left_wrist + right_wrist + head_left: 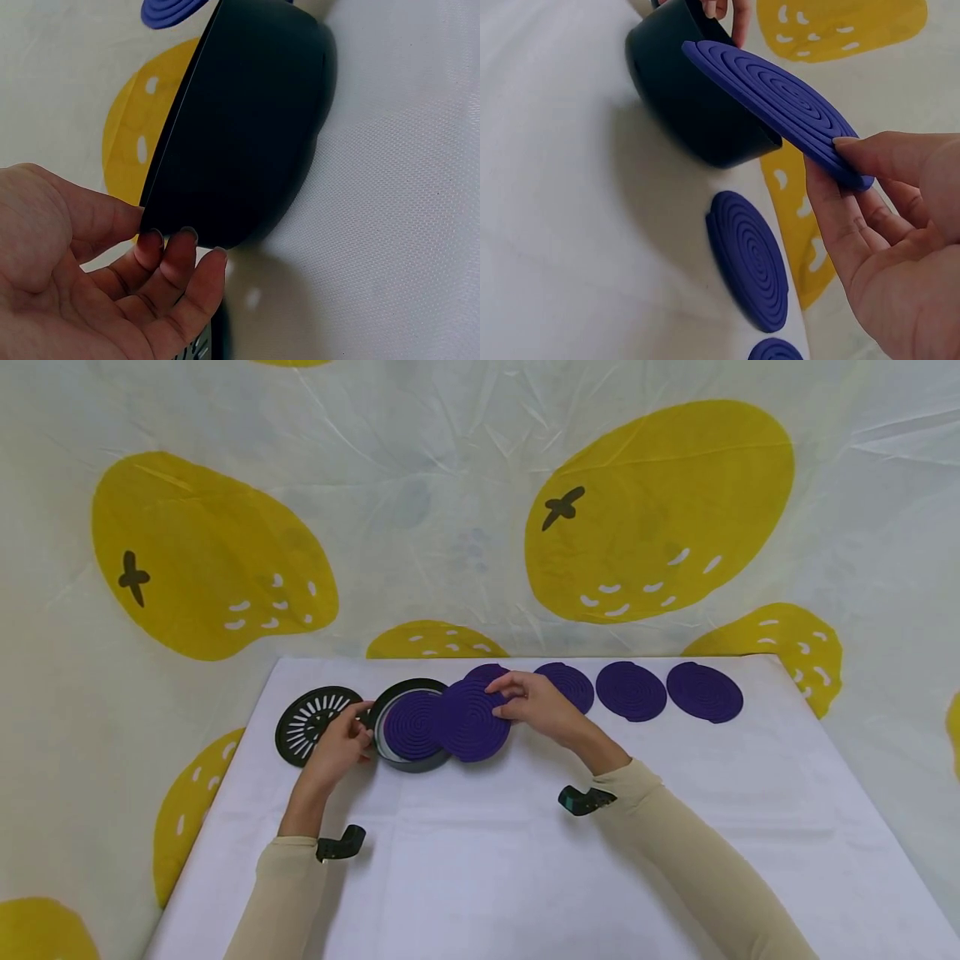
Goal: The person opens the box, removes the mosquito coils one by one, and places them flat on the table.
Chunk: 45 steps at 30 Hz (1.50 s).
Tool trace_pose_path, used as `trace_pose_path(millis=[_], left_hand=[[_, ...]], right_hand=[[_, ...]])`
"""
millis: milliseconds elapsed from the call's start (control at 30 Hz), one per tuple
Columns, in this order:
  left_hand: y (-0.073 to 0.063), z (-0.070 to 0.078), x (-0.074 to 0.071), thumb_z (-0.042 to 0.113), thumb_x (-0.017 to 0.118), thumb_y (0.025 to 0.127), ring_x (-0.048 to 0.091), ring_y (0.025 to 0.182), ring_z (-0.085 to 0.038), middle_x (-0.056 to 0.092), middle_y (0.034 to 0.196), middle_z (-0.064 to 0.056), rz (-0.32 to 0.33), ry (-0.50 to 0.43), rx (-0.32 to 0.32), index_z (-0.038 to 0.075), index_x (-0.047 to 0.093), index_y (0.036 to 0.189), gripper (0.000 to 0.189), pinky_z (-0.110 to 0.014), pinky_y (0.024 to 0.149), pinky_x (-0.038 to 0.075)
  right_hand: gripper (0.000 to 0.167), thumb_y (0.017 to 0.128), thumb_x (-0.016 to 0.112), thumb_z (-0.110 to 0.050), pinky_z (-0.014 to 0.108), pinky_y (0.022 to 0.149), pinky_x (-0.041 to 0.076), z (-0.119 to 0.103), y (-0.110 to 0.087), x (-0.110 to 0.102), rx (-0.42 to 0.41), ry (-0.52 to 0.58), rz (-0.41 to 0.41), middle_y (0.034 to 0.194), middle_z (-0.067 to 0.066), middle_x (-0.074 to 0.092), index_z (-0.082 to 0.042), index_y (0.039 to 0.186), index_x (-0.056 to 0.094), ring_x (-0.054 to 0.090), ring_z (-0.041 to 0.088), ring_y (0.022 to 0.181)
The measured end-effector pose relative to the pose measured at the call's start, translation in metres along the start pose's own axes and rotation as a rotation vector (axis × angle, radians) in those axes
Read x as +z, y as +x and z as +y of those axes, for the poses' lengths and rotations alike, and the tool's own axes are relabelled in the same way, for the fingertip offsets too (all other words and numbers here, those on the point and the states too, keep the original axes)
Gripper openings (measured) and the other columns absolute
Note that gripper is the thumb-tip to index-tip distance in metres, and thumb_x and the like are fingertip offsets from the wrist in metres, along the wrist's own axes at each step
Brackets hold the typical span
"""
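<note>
Loading step, we judge: purple spiral disc (474, 727) over dark green bowl (240, 120).
Near worktop's (480, 877) far edge, left hand (347, 743) pinches bowl's rim; right hand (536, 706) holds disc by its edge, tilted. Next move, we think: centre it, lower flat, let go.

Behind the table (480, 877) hung a pale, creased sheet (435, 552) printed with yellow fruits (660, 510). Two large ones showed above the table's far edge, others beside its left and right sides. White textured cloth (405, 187) covered the table. Light glinted on the sheet's creases.
</note>
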<state>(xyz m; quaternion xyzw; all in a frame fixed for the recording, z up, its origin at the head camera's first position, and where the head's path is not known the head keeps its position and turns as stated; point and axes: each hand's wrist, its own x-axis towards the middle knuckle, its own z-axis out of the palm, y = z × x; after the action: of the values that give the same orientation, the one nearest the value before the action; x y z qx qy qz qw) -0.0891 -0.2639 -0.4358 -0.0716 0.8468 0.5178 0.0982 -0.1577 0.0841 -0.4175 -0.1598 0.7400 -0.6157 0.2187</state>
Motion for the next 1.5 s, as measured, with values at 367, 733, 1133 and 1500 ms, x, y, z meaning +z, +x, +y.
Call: trace_pose_path(millis=[367,733,1133,1500], left_hand=[[-0.001,-0.002,-0.001,-0.002,0.047,0.102,0.054,0.088,-0.025,0.049,0.099,-0.014,0.004,0.011,-0.013,0.011,0.039,0.155,0.055,-0.041,0.074,0.061],[0.000,0.000,-0.001,-0.002,0.047,0.102,0.054,0.087,-0.024,0.049,0.097,-0.013,-0.005,0.004,0.004,0.008,0.038,0.155,0.055,-0.043,0.074,0.061],[0.000,0.002,-0.002,-0.003,0.048,0.102,0.054,0.088,-0.024,0.049,0.099,-0.014,-0.003,0.035,-0.014,0.010,0.037,0.155,0.056,-0.044,0.077,0.061],[0.001,0.003,-0.003,-0.003,0.048,0.102,0.055,0.086,-0.024,0.048,0.099,-0.013,-0.006,0.017,-0.010,0.010,0.037,0.155,0.056,-0.044,0.076,0.061]], right_hand=[[0.033,0.090,0.072,-0.002,0.031,0.082,0.060,0.010,-0.014,-0.012,0.040,-0.031,0.012,0.110,0.013,0.061,-0.004,0.123,0.065,0.060,0.017,0.093],[0.036,0.090,0.071,0.001,0.026,0.079,0.059,0.022,-0.021,-0.024,0.050,0.017,-0.015,0.103,0.009,0.062,0.002,0.125,0.062,0.062,0.013,0.088],[0.036,0.091,0.068,0.000,0.027,0.079,0.059,0.030,-0.028,-0.024,0.082,0.013,-0.062,0.108,0.017,0.065,0.002,0.126,0.062,0.066,0.014,0.090],[0.036,0.088,0.073,0.002,0.022,0.073,0.057,0.041,-0.024,-0.018,0.078,-0.021,-0.071,0.098,0.009,0.062,0.000,0.122,0.065,0.060,0.014,0.085]])
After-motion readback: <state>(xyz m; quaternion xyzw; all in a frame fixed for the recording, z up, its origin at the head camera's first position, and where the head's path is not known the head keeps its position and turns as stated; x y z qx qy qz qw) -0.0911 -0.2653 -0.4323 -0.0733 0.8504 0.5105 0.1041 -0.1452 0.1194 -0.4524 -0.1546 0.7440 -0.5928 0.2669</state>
